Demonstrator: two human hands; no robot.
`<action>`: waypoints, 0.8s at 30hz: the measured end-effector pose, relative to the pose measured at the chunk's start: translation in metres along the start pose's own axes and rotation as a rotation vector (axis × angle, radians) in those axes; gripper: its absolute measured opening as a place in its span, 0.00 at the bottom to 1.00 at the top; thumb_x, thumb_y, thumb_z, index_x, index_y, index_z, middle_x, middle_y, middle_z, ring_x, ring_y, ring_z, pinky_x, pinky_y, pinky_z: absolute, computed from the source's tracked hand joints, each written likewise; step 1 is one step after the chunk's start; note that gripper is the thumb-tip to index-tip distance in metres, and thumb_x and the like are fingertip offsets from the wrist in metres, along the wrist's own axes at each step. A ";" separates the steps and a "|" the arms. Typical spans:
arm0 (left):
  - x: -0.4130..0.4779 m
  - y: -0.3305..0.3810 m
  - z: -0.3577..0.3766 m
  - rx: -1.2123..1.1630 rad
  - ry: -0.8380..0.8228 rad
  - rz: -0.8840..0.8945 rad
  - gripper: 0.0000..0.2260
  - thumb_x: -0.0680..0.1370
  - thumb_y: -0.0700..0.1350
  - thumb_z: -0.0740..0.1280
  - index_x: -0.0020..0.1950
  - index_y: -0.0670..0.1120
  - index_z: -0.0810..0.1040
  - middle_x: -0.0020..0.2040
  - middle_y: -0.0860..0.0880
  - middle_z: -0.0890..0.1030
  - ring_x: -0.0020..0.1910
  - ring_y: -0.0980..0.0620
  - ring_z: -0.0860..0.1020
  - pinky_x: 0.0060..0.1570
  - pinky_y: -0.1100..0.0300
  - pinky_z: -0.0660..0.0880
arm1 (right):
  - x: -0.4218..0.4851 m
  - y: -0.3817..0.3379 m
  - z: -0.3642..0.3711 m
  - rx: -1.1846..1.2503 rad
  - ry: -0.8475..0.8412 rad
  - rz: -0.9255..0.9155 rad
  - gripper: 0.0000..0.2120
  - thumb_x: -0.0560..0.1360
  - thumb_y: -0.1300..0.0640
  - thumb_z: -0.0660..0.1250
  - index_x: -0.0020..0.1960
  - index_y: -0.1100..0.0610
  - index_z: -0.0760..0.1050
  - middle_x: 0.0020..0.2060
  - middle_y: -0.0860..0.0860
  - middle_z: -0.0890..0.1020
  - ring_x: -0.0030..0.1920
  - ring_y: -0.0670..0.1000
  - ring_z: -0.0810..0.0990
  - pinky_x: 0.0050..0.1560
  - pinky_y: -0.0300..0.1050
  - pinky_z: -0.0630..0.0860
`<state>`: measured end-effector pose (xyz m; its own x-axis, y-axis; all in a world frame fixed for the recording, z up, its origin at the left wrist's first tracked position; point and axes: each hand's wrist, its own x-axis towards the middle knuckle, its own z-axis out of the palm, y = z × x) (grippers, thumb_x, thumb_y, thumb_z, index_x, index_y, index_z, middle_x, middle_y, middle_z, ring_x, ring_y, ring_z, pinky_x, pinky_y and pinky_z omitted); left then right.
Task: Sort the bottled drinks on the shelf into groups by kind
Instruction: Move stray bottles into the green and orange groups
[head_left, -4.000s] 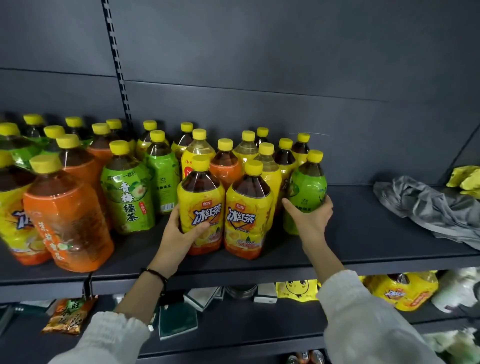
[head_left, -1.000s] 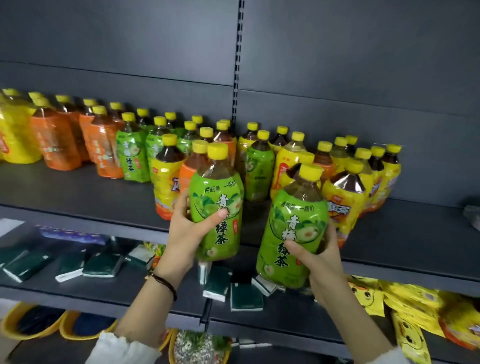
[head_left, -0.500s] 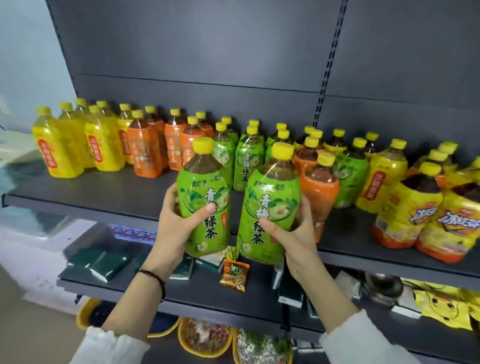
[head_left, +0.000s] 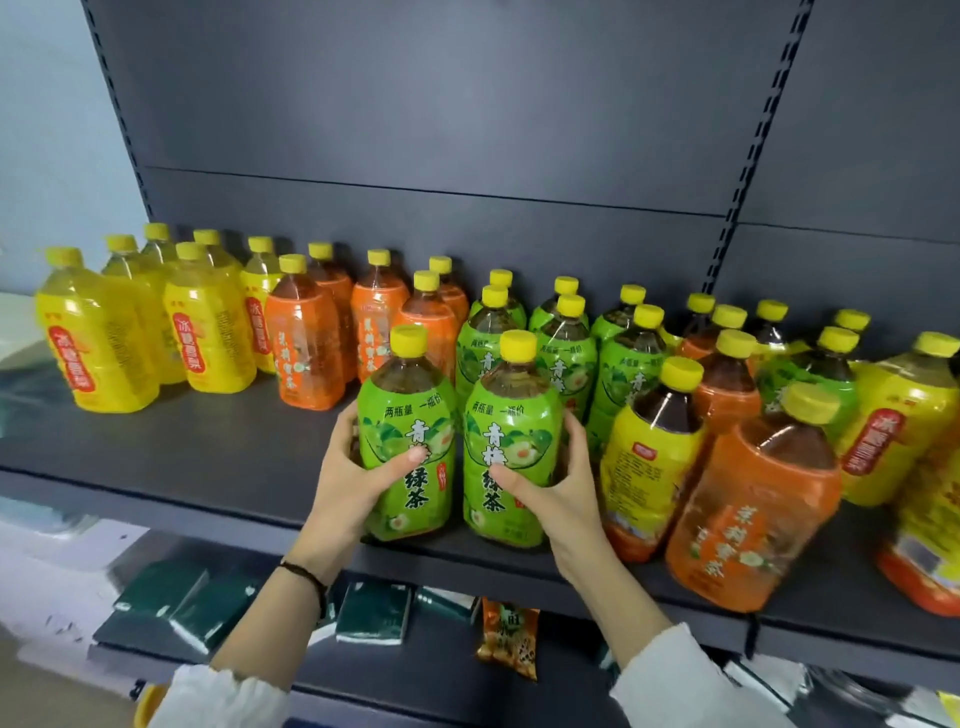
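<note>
Two green-labelled tea bottles with yellow caps stand side by side near the front edge of the dark shelf (head_left: 218, 467). My left hand (head_left: 348, 478) grips the left green bottle (head_left: 408, 415), and my right hand (head_left: 558, 488) grips the right green bottle (head_left: 511, 421). Behind them stand more green bottles (head_left: 569, 358). Left of those are orange bottles (head_left: 306, 343), then yellow bottles (head_left: 202, 332) at the far left. To the right, a mixed cluster holds a dark-tea yellow bottle (head_left: 652, 457), an orange bottle (head_left: 753, 504) and others.
Bare shelf surface lies front left, before the yellow and orange groups. The lower shelf (head_left: 447, 670) carries dark green packets (head_left: 371, 613) and an orange snack bag (head_left: 506, 639). A slotted upright (head_left: 753, 156) runs up the back panel at right.
Both hands have carried the two green bottles leftward along the shelf and lowered them; they now rest upright at the front edge before the green group.
</note>
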<state>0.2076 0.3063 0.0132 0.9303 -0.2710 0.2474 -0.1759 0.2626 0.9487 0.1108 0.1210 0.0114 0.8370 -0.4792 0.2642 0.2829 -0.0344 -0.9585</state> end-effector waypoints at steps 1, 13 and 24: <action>0.006 -0.005 0.000 -0.013 -0.008 -0.009 0.44 0.51 0.60 0.82 0.65 0.57 0.71 0.59 0.50 0.81 0.56 0.49 0.81 0.52 0.46 0.79 | 0.004 0.005 0.001 -0.015 0.013 0.005 0.42 0.61 0.61 0.81 0.61 0.31 0.64 0.61 0.43 0.76 0.58 0.41 0.79 0.56 0.45 0.79; 0.058 -0.037 0.034 -0.059 -0.207 -0.050 0.44 0.51 0.59 0.82 0.65 0.57 0.71 0.59 0.49 0.80 0.57 0.50 0.80 0.48 0.55 0.79 | 0.024 0.023 -0.015 -0.211 0.240 0.022 0.50 0.56 0.42 0.81 0.71 0.35 0.59 0.69 0.45 0.66 0.70 0.49 0.68 0.65 0.56 0.74; 0.069 -0.046 0.056 0.059 -0.227 0.015 0.36 0.56 0.62 0.79 0.58 0.67 0.64 0.64 0.51 0.71 0.63 0.53 0.73 0.62 0.48 0.74 | 0.033 0.028 -0.015 -0.168 0.346 -0.029 0.36 0.72 0.54 0.72 0.68 0.36 0.54 0.68 0.44 0.67 0.67 0.44 0.69 0.61 0.43 0.73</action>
<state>0.2621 0.2239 -0.0026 0.8324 -0.4702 0.2934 -0.2140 0.2156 0.9527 0.1393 0.0908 -0.0082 0.6143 -0.7425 0.2672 0.1990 -0.1820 -0.9630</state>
